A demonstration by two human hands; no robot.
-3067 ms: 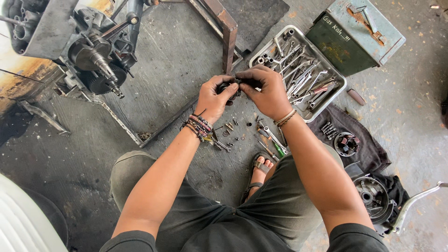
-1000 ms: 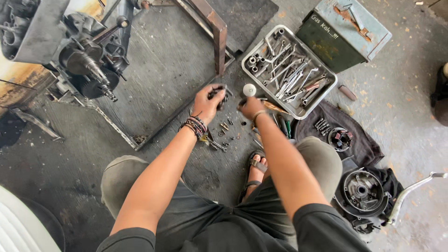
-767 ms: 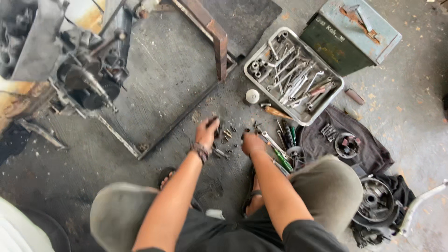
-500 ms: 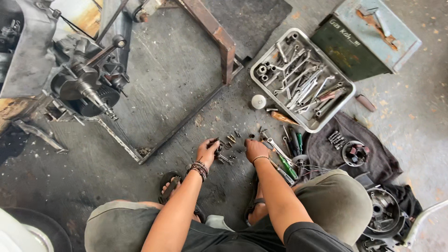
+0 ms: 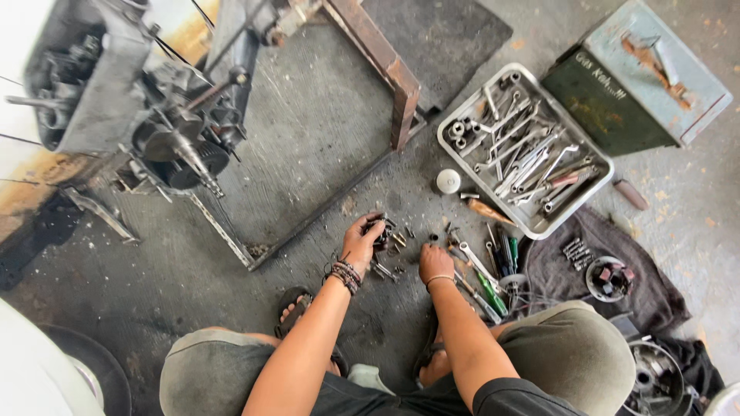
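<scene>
I squat on a grey concrete floor. My left hand (image 5: 362,243) grips a small dark metal part just above a scatter of bolts and nuts (image 5: 393,254). My right hand (image 5: 435,263) rests fingers down on the floor among the small parts, beside loose wrenches and screwdrivers (image 5: 486,270); whether it holds anything is hidden. A small round white cap (image 5: 448,181) lies on the floor beyond both hands.
A metal tray of wrenches and sockets (image 5: 593,196) lies ahead right, a green metal box (image 5: 640,85) behind it. An engine on a stand (image 5: 154,115) sits at left with a rusty steel frame (image 5: 393,77). A dark cloth with parts (image 5: 586,270) lies right.
Both hands dropped from chest height, where they held a small part together, down to the floor parts. The round white cap now lies on the floor. The view shifted back.
</scene>
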